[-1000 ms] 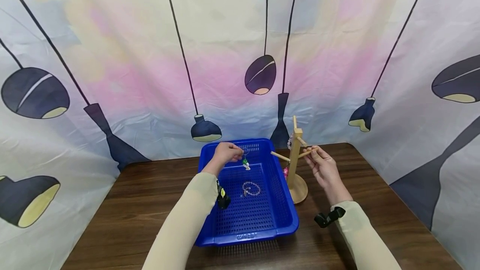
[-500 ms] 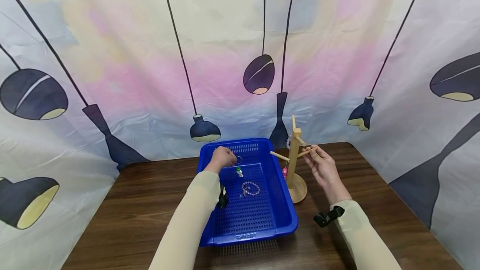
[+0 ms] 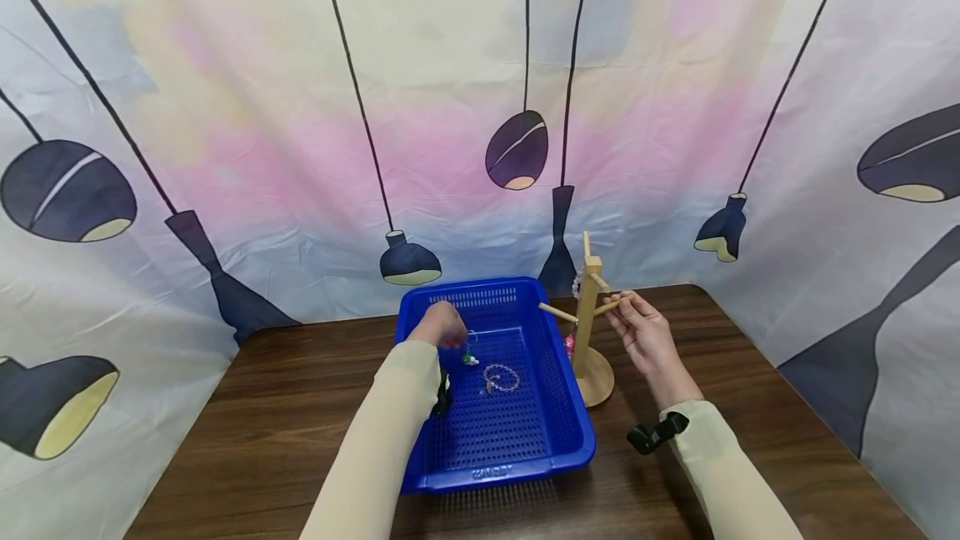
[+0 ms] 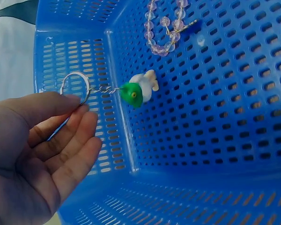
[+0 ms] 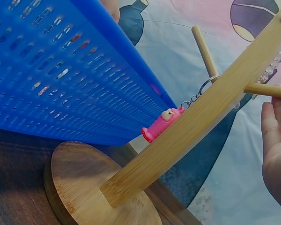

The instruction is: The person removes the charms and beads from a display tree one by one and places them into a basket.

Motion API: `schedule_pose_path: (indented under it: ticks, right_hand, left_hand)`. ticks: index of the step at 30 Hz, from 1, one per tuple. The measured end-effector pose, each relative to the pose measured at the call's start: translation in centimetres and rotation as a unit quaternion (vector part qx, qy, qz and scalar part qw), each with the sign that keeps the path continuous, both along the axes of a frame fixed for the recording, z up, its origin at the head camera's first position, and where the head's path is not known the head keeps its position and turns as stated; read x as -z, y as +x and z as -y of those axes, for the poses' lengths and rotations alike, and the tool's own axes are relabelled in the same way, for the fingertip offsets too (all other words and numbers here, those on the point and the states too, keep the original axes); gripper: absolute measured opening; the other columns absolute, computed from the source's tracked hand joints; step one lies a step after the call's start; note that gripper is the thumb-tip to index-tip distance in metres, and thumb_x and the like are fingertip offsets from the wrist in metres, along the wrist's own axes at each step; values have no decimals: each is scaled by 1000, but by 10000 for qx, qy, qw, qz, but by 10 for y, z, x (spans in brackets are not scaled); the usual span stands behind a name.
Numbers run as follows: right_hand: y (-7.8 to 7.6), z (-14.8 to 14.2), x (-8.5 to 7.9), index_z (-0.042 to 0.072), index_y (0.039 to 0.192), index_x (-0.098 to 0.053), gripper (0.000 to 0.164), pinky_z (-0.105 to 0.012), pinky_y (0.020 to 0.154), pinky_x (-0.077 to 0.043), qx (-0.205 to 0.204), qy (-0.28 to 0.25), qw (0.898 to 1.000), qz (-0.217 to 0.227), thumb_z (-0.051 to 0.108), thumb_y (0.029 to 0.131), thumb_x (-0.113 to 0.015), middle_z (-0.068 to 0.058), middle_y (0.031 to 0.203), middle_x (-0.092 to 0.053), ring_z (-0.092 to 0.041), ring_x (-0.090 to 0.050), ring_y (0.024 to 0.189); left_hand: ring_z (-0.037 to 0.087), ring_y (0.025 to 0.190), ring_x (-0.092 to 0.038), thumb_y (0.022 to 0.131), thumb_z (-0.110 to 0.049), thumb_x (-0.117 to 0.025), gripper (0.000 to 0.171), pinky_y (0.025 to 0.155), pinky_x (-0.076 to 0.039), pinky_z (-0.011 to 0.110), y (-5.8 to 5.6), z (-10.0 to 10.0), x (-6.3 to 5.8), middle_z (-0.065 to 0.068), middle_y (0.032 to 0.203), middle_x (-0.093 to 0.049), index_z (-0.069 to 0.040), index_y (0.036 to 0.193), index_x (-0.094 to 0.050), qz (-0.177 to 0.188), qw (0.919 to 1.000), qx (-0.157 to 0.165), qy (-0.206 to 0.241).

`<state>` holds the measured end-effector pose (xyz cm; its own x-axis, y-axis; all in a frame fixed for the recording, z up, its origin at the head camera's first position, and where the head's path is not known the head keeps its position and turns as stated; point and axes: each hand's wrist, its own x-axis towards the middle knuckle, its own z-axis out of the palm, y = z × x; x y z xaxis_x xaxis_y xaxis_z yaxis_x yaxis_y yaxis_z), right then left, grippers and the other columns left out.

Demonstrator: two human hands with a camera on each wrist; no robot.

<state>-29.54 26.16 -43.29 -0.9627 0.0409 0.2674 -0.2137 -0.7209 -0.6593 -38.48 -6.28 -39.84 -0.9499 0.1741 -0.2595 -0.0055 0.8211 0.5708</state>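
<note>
My left hand is over the blue plastic basket, pinching the metal ring of a keychain between thumb and fingers. From its short chain hangs a small figure with a green head and white body, low over the basket floor. A bracelet of pale pink clear beads lies in the basket near it. My right hand pinches the end of a peg on the wooden stand, right of the basket. A pink figure keychain hangs from another peg.
A beaded bracelet hangs high on the stand, partly behind its post. The stand's round base is close beside the basket wall. Dark wooden table lies underneath, with a printed cloth hanging behind.
My left hand has shifted left and down into the basket, lowering the green-headed keychain from near the back rim towards the basket floor. My right hand stays at the peg.
</note>
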Motion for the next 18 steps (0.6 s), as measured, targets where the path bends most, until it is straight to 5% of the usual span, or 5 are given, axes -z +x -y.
schedule_pose_path:
  ticks: [5,18]
  right_hand:
    - [2,-1,-1,10,93,-76,29,-19,89,-59,125,185,9998,18,4,104,-50,0,96,-79,-10,-77,97]
    - [1,-1,-1,11,94,-77,32,-19,90,-59,69,205,9997,77,3,105,-47,2,94,-78,-8,-77,96]
  left_hand:
    - [16,56,-54,93,-3,-63,41,59,-49,32,-5,-6,7,2,59,-61,-13,54,-54,-295,9994,-110,-107]
    - [15,46,-38,92,4,-56,52,52,-34,30,-11,-12,27,1,49,-48,-16,48,-38,-637,9962,-550,219]
